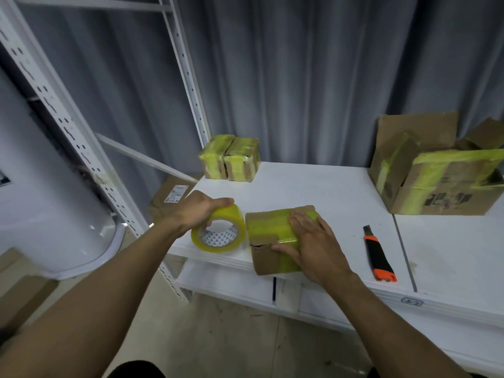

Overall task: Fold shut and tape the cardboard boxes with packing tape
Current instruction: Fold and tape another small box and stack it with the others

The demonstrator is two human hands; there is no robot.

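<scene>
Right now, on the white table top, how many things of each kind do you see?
Small taped boxes: 3 (near box, back-left box, back-right box)
Large open box: 1
Tape roll: 1
Utility knife: 1
Total: 6
Whatever sits inside the large open box is left out; I cannot make it out.

A single wide-angle view from the person's head looks forward and steeply down, over both forearms, which enter from the bottom corners. The left hand [197, 211] and right hand [313, 241] sit near mid-frame, close to the lens, at the front edge of the white worktop [313, 186]. A grey curtain [327, 77] fills the upper part, the floor [218, 336] the lower strip.
</scene>
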